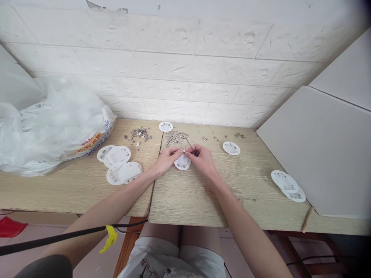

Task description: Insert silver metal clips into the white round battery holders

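Observation:
A round white plastic disc with slots lies on the table between my two hands. My left hand is closed on the disc's upper left edge, thumb and fingers together. At the upper right edge, my right hand is closed round a thin metal tool whose tip points up and left; its thumb also touches the disc. Small metal pieces lie heaped just beyond my hands. Whatever sits under my fingertips is too small to make out.
More white discs overlap at the left; others lie at the right and by the wall. A plastic bag fills the far left. A second metal heap is near it. A grey panel stands right.

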{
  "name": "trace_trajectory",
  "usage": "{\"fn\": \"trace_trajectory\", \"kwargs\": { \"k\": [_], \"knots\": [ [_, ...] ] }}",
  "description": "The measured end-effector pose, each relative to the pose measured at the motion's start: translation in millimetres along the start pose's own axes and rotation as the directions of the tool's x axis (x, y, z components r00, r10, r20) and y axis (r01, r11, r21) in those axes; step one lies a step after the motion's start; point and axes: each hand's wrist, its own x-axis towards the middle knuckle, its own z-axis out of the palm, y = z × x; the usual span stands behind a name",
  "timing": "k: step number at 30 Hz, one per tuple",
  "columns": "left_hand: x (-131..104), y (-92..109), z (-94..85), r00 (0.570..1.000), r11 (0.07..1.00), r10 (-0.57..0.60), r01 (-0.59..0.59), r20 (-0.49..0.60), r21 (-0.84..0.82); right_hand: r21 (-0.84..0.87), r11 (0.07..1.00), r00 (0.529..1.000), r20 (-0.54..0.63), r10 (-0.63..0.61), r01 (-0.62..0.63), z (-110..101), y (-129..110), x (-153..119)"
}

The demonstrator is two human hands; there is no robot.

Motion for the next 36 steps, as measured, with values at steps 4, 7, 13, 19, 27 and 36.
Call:
{"fn": "trace_trajectory", "kwargs": {
  "k": [4,7,13,19,27,36],
  "knots": [
    [-1.9,3.6,0.8,1.000,1.000,0.007,-0.007,-0.017,0.011,0.243,0.960,0.989,0.069,0.129,-0.142,-0.2,-1.2,-0.4],
    [-3.4,5.6,1.4,1.000,1.000,-0.007,0.007,-0.023,-0.002,0.377,0.908,0.982,0.109,0.152,-0.182,0.8,-3.2,-1.4],
    [-4.0,7.7,1.8,1.000,1.000,-0.015,0.014,-0.026,-0.017,0.458,0.873,0.986,0.104,0.133,-0.166,4.8,-3.0,-1.2],
    [-4.0,8.1,2.5,0.995,0.999,-0.038,0.041,-0.094,0.030,0.384,0.920,0.996,0.077,0.044,-0.071,7.7,-4.2,-2.4],
    [-3.8,6.5,2.3,0.983,0.994,-0.045,0.061,-0.177,0.086,0.389,0.919,0.994,0.110,0.019,-0.061,12.6,-7.0,-4.6],
    [-2.7,2.7,-1.1,0.998,1.000,-0.007,0.009,-0.057,0.024,0.430,0.898,0.994,0.089,0.061,-0.094,11.3,-2.9,-2.6]
  ]
}}
